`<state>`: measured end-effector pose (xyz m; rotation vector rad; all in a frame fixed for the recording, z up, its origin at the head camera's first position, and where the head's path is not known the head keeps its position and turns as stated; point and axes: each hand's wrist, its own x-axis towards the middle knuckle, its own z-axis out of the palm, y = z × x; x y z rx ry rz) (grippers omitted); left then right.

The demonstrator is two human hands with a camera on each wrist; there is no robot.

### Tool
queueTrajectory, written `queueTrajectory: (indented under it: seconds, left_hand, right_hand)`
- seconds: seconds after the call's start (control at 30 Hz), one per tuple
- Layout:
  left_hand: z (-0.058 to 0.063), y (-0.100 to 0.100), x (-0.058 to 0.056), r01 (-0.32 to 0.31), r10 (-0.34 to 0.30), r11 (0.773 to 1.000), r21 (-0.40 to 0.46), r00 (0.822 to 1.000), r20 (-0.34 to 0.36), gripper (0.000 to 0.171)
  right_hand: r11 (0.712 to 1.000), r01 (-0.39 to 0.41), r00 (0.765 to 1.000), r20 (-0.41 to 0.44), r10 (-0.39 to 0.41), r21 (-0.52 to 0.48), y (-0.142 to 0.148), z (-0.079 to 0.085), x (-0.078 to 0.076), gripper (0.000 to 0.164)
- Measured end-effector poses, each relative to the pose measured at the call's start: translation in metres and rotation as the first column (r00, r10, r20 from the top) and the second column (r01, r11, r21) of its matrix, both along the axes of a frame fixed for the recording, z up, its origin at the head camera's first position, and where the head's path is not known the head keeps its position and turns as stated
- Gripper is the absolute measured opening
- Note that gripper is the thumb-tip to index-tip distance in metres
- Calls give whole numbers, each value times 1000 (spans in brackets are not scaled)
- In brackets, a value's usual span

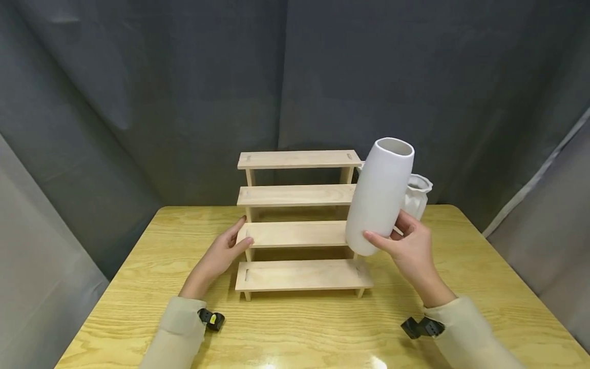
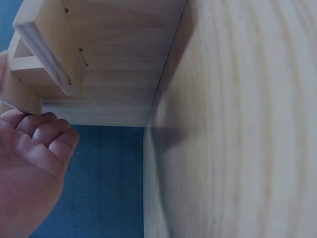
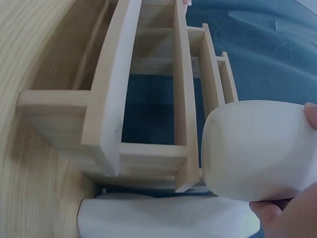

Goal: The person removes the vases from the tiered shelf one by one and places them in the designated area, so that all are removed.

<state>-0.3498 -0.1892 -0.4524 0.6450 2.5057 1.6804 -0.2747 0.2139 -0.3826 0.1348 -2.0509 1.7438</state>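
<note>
A tall white vase (image 1: pixel 380 197), tilted to the right with its mouth up, is held by my right hand (image 1: pixel 412 246) between thumb and fingers near its base. In the head view it covers the right ends of the middle boards of a four-step wooden display shelf (image 1: pixel 299 277). The right wrist view shows the vase's rounded bottom (image 3: pixel 247 148) beside the upper steps. My left hand (image 1: pixel 221 256) grips the shelf's left side, thumb on the second board from the bottom. In the left wrist view its fingers (image 2: pixel 49 131) curl against the shelf's wooden side.
Behind the held vase stands a second white vase (image 1: pixel 416 195) with a wavy rim, partly hidden, to the right of the shelf. The shelf stands on a wood-grain table (image 1: pixel 299 328). Dark grey cloth (image 1: pixel 207 102) hangs behind the table.
</note>
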Motion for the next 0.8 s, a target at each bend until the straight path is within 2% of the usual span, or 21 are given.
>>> queueTrajectory:
  seconds: [0.3, 0.53, 0.8]
  left_hand:
    - [-2, -2, 0, 2, -2, 1000, -4, 1000, -7, 78]
    - [-3, -3, 0, -5, 6, 1000, -14, 1000, 17, 82]
    - [-2, -4, 1, -11, 11, 1000, -12, 999, 31, 81]
  right_hand:
    - [1000, 21, 1000, 8, -21, 3, 13, -9, 4, 68]
    - [999, 34, 999, 6, -34, -30, 19, -12, 8, 68]
    - [997, 71, 997, 31, -71, -11, 27, -13, 12, 70]
